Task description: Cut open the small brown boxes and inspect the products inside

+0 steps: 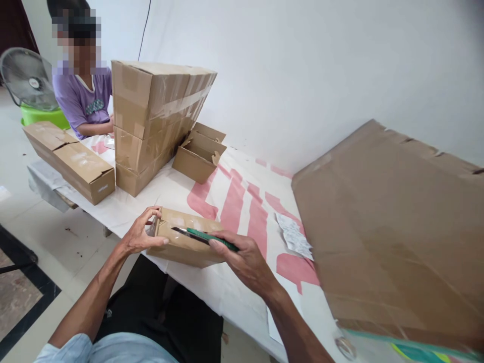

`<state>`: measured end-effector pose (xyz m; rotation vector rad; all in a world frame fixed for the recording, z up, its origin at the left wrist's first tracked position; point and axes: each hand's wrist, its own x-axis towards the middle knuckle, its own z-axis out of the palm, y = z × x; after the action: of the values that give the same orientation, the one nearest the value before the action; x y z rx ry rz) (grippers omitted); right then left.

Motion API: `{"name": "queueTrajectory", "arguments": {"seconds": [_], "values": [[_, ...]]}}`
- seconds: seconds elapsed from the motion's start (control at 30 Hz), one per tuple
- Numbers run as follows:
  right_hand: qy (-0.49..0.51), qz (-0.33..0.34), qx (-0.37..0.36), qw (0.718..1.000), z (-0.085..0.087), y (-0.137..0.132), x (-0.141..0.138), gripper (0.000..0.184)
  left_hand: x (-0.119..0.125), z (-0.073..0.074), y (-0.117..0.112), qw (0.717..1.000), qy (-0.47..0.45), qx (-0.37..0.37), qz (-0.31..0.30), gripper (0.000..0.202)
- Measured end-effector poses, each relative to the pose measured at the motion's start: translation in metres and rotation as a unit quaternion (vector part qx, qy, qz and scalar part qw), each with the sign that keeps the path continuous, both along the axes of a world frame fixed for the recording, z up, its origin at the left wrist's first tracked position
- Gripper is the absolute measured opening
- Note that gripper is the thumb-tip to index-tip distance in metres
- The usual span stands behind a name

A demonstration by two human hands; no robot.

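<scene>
Right hand clamps a green box cutter atop the closed carton, whose left end the left hand grips, near the front edge of the table. Bare cloth lies between it and an open carton, contents hidden, beside a taped stack; a cardboard sheet crowds the right.

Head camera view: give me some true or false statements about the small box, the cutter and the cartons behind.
1. The right hand holds a green cutter over the small box. True.
2. The left hand hangs free, touching nothing. False: it grips the small box's left end.
3. A stack of taped boxes stands beyond the small box. True.
4. The carton beside the stack is taped shut. False: its flaps stand open.
</scene>
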<state>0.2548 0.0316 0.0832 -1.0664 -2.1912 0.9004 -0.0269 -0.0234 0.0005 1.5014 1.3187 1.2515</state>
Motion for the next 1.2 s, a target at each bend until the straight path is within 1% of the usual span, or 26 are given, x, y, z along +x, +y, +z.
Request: {"name": "queueTrajectory", "arguments": {"seconds": [0.07, 0.13, 0.27, 0.43, 0.57, 0.73, 0.83, 0.93, 1.0, 1.07, 1.13, 1.2], "values": [[-0.021, 0.042, 0.025, 0.999, 0.009, 0.009, -0.015, 0.032, 0.001, -0.002, 0.000, 1.000, -0.004, -0.002, 0.001, 0.051], [-0.039, 0.070, 0.046, 0.996, 0.015, 0.019, -0.024, 0.030, 0.001, -0.004, -0.001, 1.000, -0.008, 0.000, 0.003, 0.052], [-0.087, 0.102, 0.070, 0.988, 0.023, 0.031, -0.032, 0.030, 0.002, -0.007, 0.000, 1.000, -0.017, 0.007, 0.003, 0.054], [-0.135, 0.146, 0.099, 0.975, 0.037, 0.036, -0.042, 0.030, 0.003, -0.006, -0.001, 1.000, -0.021, 0.010, -0.004, 0.051], [-0.193, 0.177, 0.165, 0.951, 0.044, 0.043, -0.052, 0.033, 0.003, -0.005, -0.001, 1.000, -0.015, 0.009, -0.004, 0.051], [-0.254, 0.190, 0.253, 0.914, 0.048, 0.055, -0.063, 0.039, 0.003, -0.003, 0.000, 1.000, -0.005, 0.006, 0.002, 0.049], [-0.295, 0.196, 0.275, 0.894, 0.054, 0.058, -0.071, 0.040, 0.002, -0.001, 0.001, 1.000, 0.005, 0.007, 0.001, 0.049], [-0.320, 0.213, 0.278, 0.880, 0.060, 0.057, -0.074, 0.038, -0.001, 0.001, 0.002, 1.000, 0.015, 0.008, -0.003, 0.050], [-0.320, 0.218, 0.284, 0.877, 0.061, 0.059, -0.069, 0.038, -0.003, 0.002, 0.003, 1.000, 0.027, 0.007, -0.005, 0.051], [-0.321, 0.213, 0.289, 0.876, 0.059, 0.064, -0.052, 0.041, -0.006, 0.002, 0.004, 0.999, 0.040, 0.005, -0.005, 0.052], [-0.329, 0.196, 0.284, 0.879, 0.057, 0.072, -0.021, 0.047, -0.008, 0.003, 0.005, 0.999, 0.054, 0.007, -0.004, 0.054], [-0.332, 0.161, 0.266, 0.891, 0.054, 0.080, 0.021, 0.053, -0.009, 0.002, 0.006, 0.998, 0.065, 0.014, -0.007, 0.055]]}}
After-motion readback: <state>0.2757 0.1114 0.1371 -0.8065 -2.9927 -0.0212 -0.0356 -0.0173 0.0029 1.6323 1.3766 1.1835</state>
